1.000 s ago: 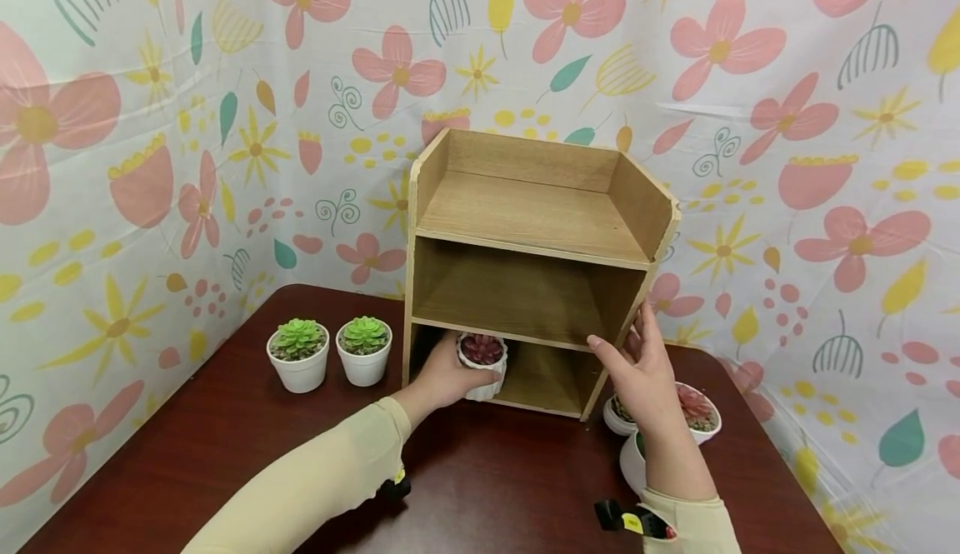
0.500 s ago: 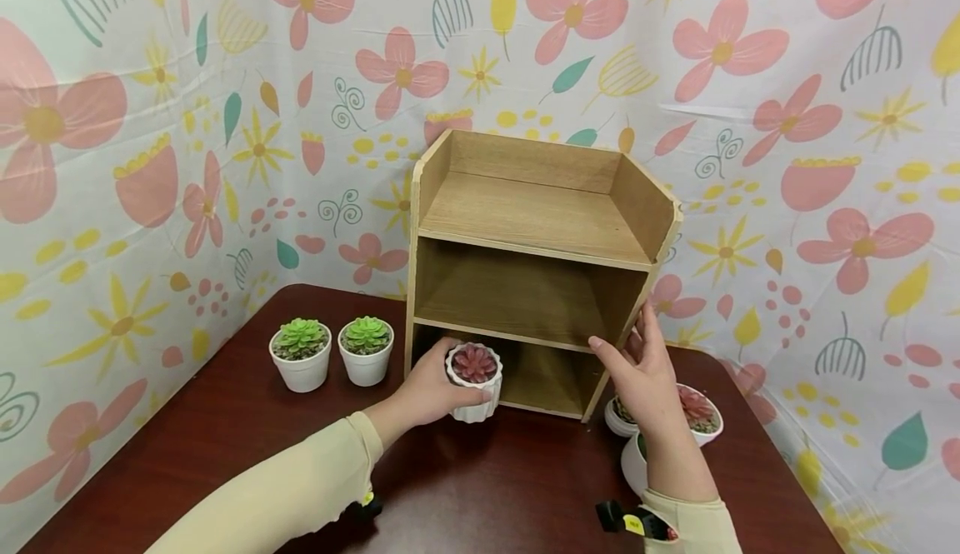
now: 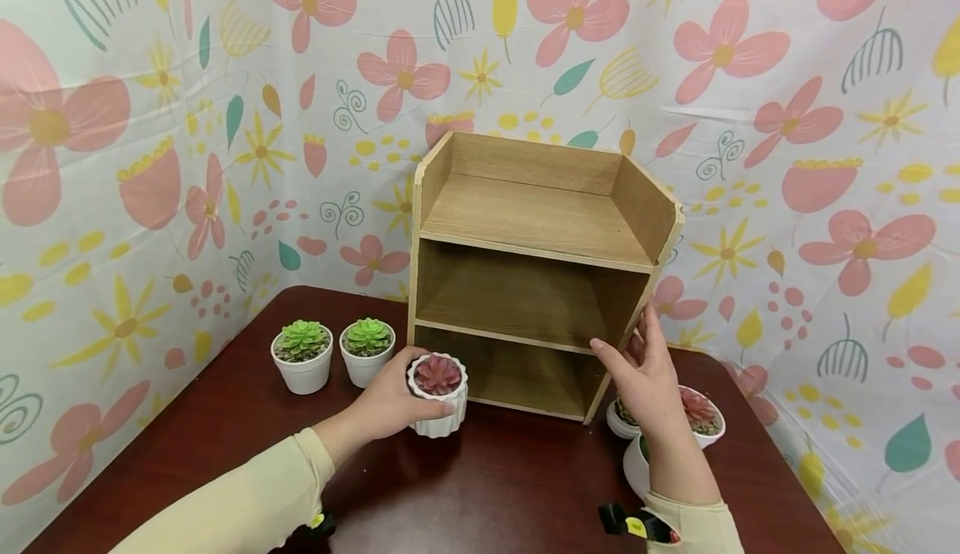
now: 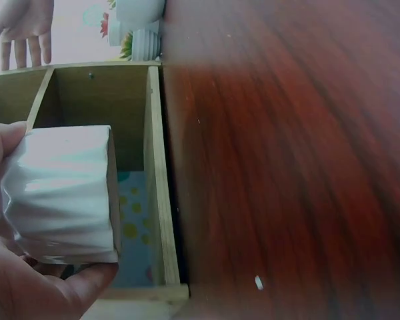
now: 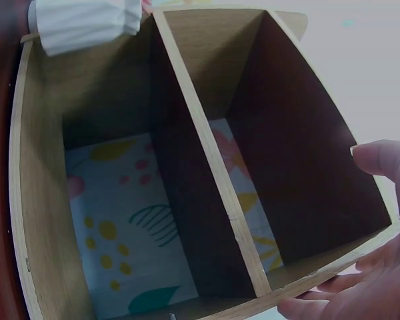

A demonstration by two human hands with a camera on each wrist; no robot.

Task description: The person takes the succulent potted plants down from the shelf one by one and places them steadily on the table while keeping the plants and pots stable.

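Observation:
My left hand [image 3: 386,396] grips a white fluted pot [image 3: 437,422] with a dark red succulent [image 3: 438,375] in it, just in front of the wooden shelf [image 3: 517,333]. Thumb and fingers lie around the pot, and in the left wrist view its ribbed wall [image 4: 60,193] shows close up. At the shelf's right side is my right hand [image 3: 647,383]. Its fingers rest against the outer side panel, and its thumb extends by the front edge. That hand also appears in the right wrist view, its thumb and fingers [image 5: 377,157] near the panel's edge.
Two white pots with green succulents, one at the far left [image 3: 302,362] and one nearer the shelf [image 3: 367,350], stand on the dark red table [image 3: 450,496]. Several more pots, one with a pink succulent [image 3: 697,411], stand behind my right forearm. Floral cloth [image 3: 480,62] hangs behind.
My left hand has drawn the pot with the dark red succulent out of the shelf's lower compartment, moving it left and toward me. My right hand has stayed at the shelf's side.

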